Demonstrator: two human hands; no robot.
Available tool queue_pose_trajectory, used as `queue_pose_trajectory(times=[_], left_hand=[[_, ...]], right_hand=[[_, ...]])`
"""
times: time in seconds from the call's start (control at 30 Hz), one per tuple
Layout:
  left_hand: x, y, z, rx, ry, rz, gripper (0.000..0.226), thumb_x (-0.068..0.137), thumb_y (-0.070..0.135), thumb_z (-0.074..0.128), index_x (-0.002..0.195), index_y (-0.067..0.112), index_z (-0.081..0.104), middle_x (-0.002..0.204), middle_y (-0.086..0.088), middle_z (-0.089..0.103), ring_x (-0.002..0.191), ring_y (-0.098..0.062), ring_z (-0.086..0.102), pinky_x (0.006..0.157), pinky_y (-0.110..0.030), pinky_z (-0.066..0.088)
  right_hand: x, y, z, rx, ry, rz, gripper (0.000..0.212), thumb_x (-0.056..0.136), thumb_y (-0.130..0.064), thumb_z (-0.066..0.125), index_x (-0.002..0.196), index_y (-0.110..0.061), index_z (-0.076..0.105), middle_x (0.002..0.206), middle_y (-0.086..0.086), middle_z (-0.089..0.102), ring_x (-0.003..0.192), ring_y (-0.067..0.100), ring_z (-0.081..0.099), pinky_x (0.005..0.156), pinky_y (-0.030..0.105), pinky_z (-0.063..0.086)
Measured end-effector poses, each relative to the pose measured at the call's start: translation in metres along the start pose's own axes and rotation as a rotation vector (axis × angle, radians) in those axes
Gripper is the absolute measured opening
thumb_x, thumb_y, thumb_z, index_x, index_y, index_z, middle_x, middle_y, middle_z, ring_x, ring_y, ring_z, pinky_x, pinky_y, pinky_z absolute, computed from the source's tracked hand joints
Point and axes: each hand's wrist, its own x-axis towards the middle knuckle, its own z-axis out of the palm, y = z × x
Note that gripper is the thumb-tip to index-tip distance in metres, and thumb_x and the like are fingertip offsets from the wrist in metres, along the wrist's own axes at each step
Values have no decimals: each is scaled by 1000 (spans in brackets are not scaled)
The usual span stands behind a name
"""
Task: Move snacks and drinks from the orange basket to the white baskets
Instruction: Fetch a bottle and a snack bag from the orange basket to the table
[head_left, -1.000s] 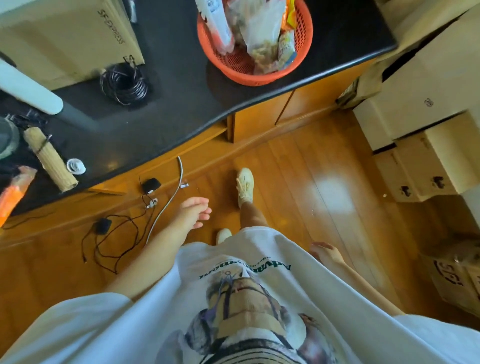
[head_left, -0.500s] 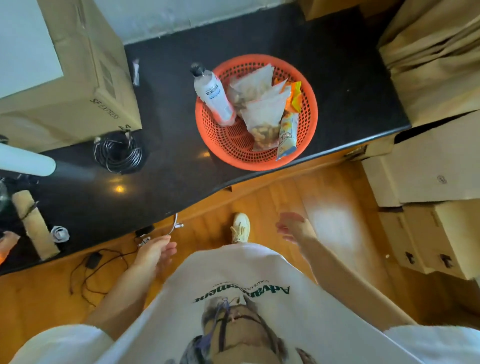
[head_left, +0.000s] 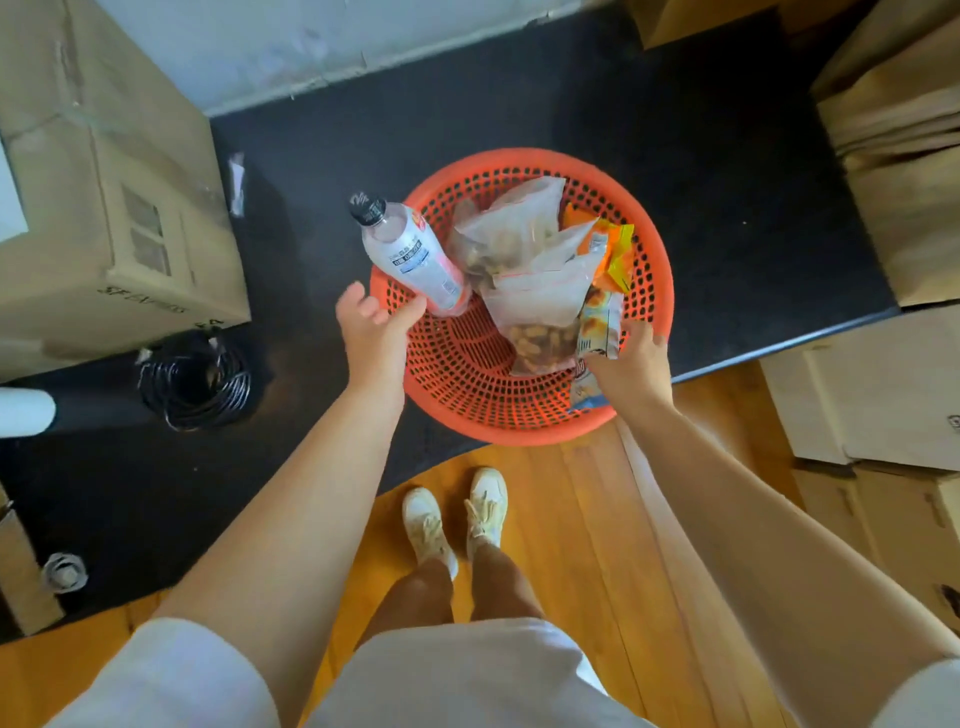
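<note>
The orange basket (head_left: 511, 423) stands on the black counter near its front edge. Leaning on its left rim is a clear drink bottle (head_left: 410, 260) with a black cap. Two clear bags of nuts (head_left: 537, 306) lie in the middle, an orange snack packet (head_left: 613, 249) at the right, and a blue-and-white snack packet (head_left: 597, 327) along the front right wall. My left hand (head_left: 371, 327) is spread open just below the bottle's base, thumb almost touching it. My right hand (head_left: 631, 364) reaches over the rim and touches the blue-and-white packet with relaxed fingers. No white basket is in view.
A large cardboard box (head_left: 104, 208) fills the counter's left side, with a coil of black cable (head_left: 195, 379) in front of it. More cardboard boxes (head_left: 893, 156) are stacked at the right. My feet stand on the wooden floor (head_left: 571, 519) below the counter.
Both hands rose from beside my body to the orange basket; the left now sits by the bottle, the right on the snack packet. The view moved closer over the basket.
</note>
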Motion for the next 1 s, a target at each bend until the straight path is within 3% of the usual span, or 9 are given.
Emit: queue_pose_trajectory(times=[0.13,0.3,0.4,0.53,0.67,0.83,1.0], left_hand=[[39,15,16,205,121,158,87,69,19,78,142,16,31,145,-7,27,133,-17,35,112,-34,31],[64,22,11,361,-31,189,72,55,22,83,122,19,56,127,-2,55,117,-19,55,103,-39,44],[71,19,9,400,-71,182,71,58,20,83,123,18,55,129,-5,55,119,-20,54,104,-38,43],[71,15,13,334,-81,210,69,60,11,82,123,13,54,129,-9,55,120,-23,53,103,-41,44],[63,6,15,402,-89,250,81,53,17,82,126,13,46,135,-6,51,125,-25,49,103,-46,42],[45,4,12,384,-224,304,85,60,1,79,131,15,35,128,-2,52,116,-17,52,104,-44,42],[10,22,-4,227,-291,380,79,50,3,75,116,18,35,116,-2,52,105,-15,54,103,-43,44]], right_hand=[[19,-7,13,-129,-43,40,72,81,-23,63,141,-10,25,138,16,35,122,35,44,92,39,40],[28,-9,24,-223,-85,37,77,79,-25,68,138,-8,21,134,21,34,113,40,48,85,39,41],[30,-9,25,-206,-89,31,80,78,-22,70,139,-10,20,133,23,33,109,43,51,76,37,39],[33,-10,22,-190,-97,62,82,78,-16,69,141,-13,16,136,22,30,112,40,50,76,35,38],[30,-11,13,-25,-111,153,86,73,-17,71,142,-12,20,134,19,40,115,35,50,82,35,43],[3,-5,-1,340,-156,282,58,72,-14,70,122,-13,41,108,12,62,95,31,65,86,45,54],[-54,8,-10,587,-184,278,37,74,-8,71,106,-12,53,94,12,68,65,19,66,53,26,54]])
